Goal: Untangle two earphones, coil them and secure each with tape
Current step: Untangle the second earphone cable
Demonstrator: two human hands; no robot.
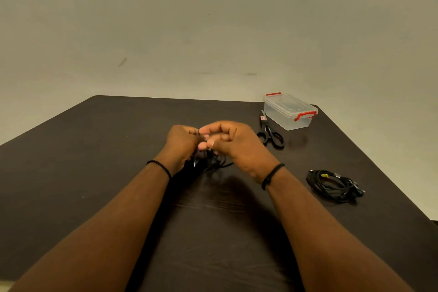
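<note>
Hands, left (181,142) and right (233,141), meet fingertip to fingertip, pinching a black earphone tangle (211,161) dangling just beneath them.

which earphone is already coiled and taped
The coiled earphone lying alone at the table's right, with a yellow band on it. The other earphone hangs loose between both hands.

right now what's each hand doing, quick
Left hand: fingers curled, holding the black earphone cable.
Right hand: fingertips pinching the same cable near the left hand.
</note>
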